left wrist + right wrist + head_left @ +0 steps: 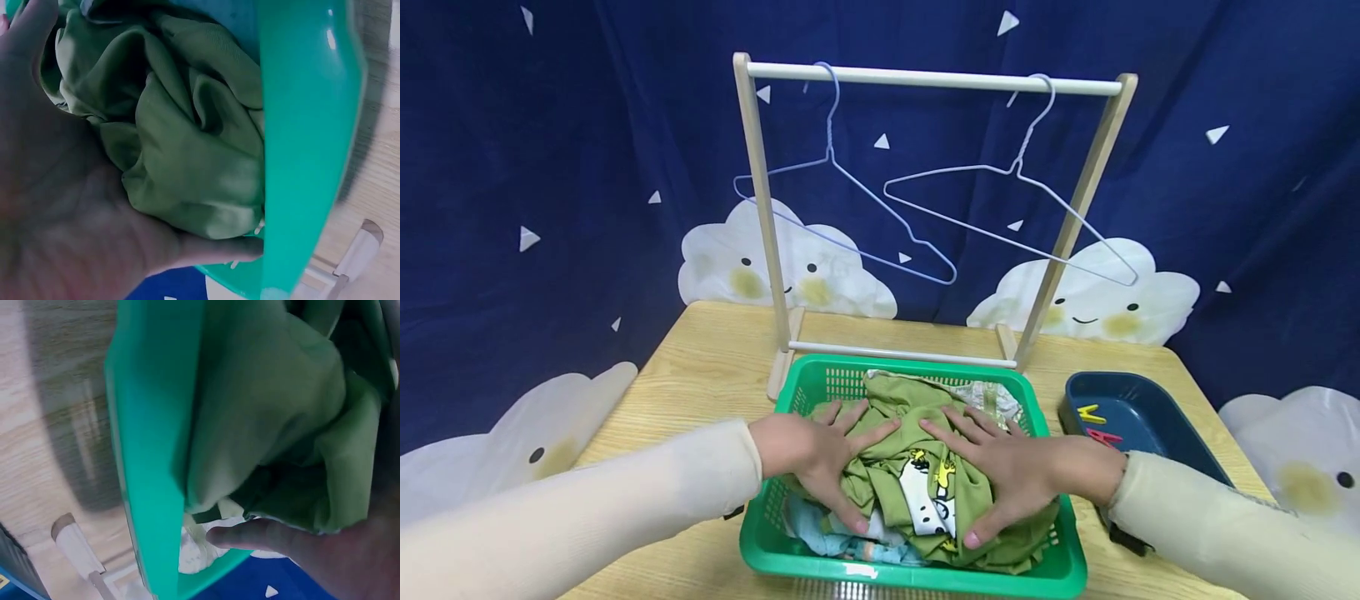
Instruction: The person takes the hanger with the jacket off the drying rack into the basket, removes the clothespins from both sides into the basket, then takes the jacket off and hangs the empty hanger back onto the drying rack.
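A green plastic basket [850, 572] stands on the table, heaped with clothes. On top lies a crumpled olive-green garment [917, 412] with a white and yellow cartoon print. My left hand [823, 458] rests on its left side, fingers spread. On the right side my right hand [1015, 471] lies the same way, fingers splayed over the cloth. Both wrist views show the green cloth [194, 169] bunched beside the palm, near the basket wall. Light blue cloth [820, 529] shows at the basket's front, and whitish cloth [996, 398] at the back right.
Behind the basket stands a wooden rack [1082, 200] with a white bar. From it hang a bluish hanger [830, 154] and a pale hanger [1017, 167]. To the right, a dark blue tray [1150, 425] holds a yellow clothespin [1091, 414] and red ones [1103, 437].
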{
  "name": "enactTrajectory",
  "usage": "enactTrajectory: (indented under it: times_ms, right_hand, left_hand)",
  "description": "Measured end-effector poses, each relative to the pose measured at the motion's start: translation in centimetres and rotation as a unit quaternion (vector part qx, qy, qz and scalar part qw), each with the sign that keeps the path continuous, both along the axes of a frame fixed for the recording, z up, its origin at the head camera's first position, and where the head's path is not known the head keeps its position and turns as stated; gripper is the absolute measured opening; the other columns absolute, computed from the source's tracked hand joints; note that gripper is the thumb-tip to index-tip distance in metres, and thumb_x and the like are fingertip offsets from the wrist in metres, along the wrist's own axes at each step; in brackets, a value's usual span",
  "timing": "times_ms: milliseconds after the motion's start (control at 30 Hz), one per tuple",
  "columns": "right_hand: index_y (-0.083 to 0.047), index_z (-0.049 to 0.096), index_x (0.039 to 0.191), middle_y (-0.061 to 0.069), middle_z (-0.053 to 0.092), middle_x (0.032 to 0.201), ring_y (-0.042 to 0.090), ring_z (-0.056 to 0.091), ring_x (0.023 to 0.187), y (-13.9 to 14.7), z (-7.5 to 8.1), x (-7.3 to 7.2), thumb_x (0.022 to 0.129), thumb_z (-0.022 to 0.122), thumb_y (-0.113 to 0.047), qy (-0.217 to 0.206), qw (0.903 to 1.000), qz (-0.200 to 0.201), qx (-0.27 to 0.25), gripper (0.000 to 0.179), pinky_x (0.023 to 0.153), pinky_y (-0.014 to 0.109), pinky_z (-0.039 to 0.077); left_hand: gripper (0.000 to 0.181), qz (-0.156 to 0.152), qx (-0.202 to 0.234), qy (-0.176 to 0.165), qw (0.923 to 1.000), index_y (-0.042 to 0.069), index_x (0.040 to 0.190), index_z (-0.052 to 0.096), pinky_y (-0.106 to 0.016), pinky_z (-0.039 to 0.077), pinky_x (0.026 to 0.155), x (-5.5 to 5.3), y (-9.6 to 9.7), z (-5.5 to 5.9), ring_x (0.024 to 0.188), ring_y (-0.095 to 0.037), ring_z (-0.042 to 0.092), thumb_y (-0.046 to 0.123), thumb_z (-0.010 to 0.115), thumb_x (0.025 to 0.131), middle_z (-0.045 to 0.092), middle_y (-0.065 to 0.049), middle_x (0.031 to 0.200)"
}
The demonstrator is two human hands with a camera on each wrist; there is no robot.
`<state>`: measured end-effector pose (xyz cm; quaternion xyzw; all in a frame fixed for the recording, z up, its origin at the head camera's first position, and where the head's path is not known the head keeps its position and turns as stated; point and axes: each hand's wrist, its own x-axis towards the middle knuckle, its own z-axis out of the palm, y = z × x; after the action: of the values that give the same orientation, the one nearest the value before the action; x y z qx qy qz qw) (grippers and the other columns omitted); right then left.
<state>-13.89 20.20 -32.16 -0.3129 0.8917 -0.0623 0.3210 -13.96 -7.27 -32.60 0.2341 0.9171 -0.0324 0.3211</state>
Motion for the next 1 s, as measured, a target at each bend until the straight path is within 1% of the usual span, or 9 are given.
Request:
enactTrajectory:
  times_ms: [167, 333, 400, 533, 600, 700, 800, 867, 1000]
  right_hand:
    - [-0.043, -0.007, 0.16, 0.001, -0.008, 0.173, 0.04, 0.0, 0.158, -0.9, -0.5, -0.5, 0.072, 0.074, -0.075, -0.008, 0.9985, -0.005, 0.054, 0.124, 0.112, 0.078, 0.022]
    - [-0.048, -0.006, 0.159, -0.004, -0.007, 0.173, 0.036, 0.003, 0.159, -1.6, -1.0, -1.1, 0.069, 0.077, -0.074, -0.027, 0.9952, -0.006, 0.094, 0.125, 0.114, 0.075, 0.023]
    - [-0.052, -0.008, 0.157, -0.006, -0.008, 0.172, 0.034, 0.003, 0.159, -1.7, -1.4, -1.5, 0.067, 0.076, -0.078, -0.031, 0.9934, -0.003, 0.111, 0.125, 0.115, 0.074, 0.023]
    - [-0.062, -0.013, 0.151, -0.011, -0.012, 0.171, 0.032, 0.003, 0.16, -1.7, -2.6, -2.4, 0.059, 0.069, -0.09, -0.031, 0.9903, 0.008, 0.135, 0.126, 0.112, 0.072, 0.03]
    - [-0.064, -0.016, 0.148, -0.013, -0.013, 0.171, 0.032, 0.003, 0.16, -1.7, -3.0, -2.7, 0.056, 0.068, -0.093, -0.031, 0.989, 0.013, 0.144, 0.128, 0.11, 0.072, 0.033]
    - [-0.062, -0.014, 0.15, -0.013, -0.011, 0.171, 0.029, 0.004, 0.16, -2.0, -2.9, -2.7, 0.055, 0.071, -0.09, -0.026, 0.9871, 0.015, 0.157, 0.131, 0.113, 0.07, 0.031]
    - [-0.055, -0.006, 0.156, -0.013, -0.008, 0.172, 0.026, 0.005, 0.16, -2.6, -2.3, -2.2, 0.059, 0.077, -0.082, -0.02, 0.9835, 0.009, 0.18, 0.131, 0.117, 0.066, 0.029]
    - [-0.05, 0.002, 0.159, -0.014, -0.008, 0.172, 0.024, 0.005, 0.16, -2.9, -2.0, -1.9, 0.061, 0.08, -0.078, -0.016, 0.981, 0.0, 0.194, 0.128, 0.116, 0.061, 0.031]
    - [-0.043, 0.014, 0.161, -0.017, -0.008, 0.171, 0.021, 0.005, 0.16, -3.2, -1.6, -1.4, 0.064, 0.081, -0.075, -0.011, 0.977, -0.01, 0.213, 0.122, 0.107, 0.053, 0.043]
  left_hand:
    - [0.121, 0.001, -0.035, 0.004, 0.9994, 0.059, 0.153, -0.01, -0.064, 0.032, 0.117, 0.0, 1.0, -0.6, 0.16, -0.033, 0.006, 0.086, 0.069, 0.065, -0.008, 0.002, 0.173]
    - [0.12, -0.008, -0.08, 0.021, 0.9965, 0.061, 0.153, -0.002, -0.059, 0.04, 0.114, -0.2, 1.8, -0.8, 0.159, -0.03, 0.013, 0.088, 0.07, 0.061, 0.0, 0.005, 0.173]
    - [0.119, -0.01, -0.095, 0.024, 0.9951, 0.062, 0.153, 0.001, -0.057, 0.039, 0.115, -0.2, 2.1, -0.8, 0.159, -0.029, 0.015, 0.088, 0.07, 0.061, 0.003, 0.005, 0.173]
    - [0.117, -0.007, -0.116, 0.027, 0.9928, 0.062, 0.153, 0.004, -0.051, 0.034, 0.121, -0.1, 2.6, -0.9, 0.158, -0.03, 0.016, 0.086, 0.072, 0.061, 0.006, 0.004, 0.173]
    - [0.116, -0.006, -0.126, 0.026, 0.9916, 0.062, 0.153, 0.004, -0.048, 0.033, 0.121, 0.0, 2.9, -0.9, 0.158, -0.03, 0.017, 0.086, 0.072, 0.062, 0.007, 0.004, 0.172]
    - [0.116, -0.007, -0.143, 0.03, 0.9892, 0.063, 0.153, 0.004, -0.043, 0.036, 0.12, 0.1, 3.2, -1.0, 0.157, -0.028, 0.021, 0.086, 0.071, 0.062, 0.007, 0.005, 0.172]
    - [0.116, -0.005, -0.152, 0.028, 0.9879, 0.063, 0.153, 0.002, -0.041, 0.037, 0.12, 0.1, 3.5, -1.1, 0.157, -0.026, 0.022, 0.085, 0.072, 0.062, 0.006, 0.006, 0.172]
    - [0.117, -0.005, -0.155, 0.026, 0.9875, 0.063, 0.153, 0.001, -0.042, 0.036, 0.12, 0.1, 3.7, -1.2, 0.157, -0.026, 0.022, 0.084, 0.073, 0.062, 0.004, 0.006, 0.172]
    - [0.12, -0.005, -0.155, 0.022, 0.9877, 0.061, 0.154, 0.001, -0.044, 0.032, 0.122, 0.0, 3.9, -1.5, 0.157, -0.028, 0.022, 0.083, 0.075, 0.061, 0.004, 0.005, 0.172]
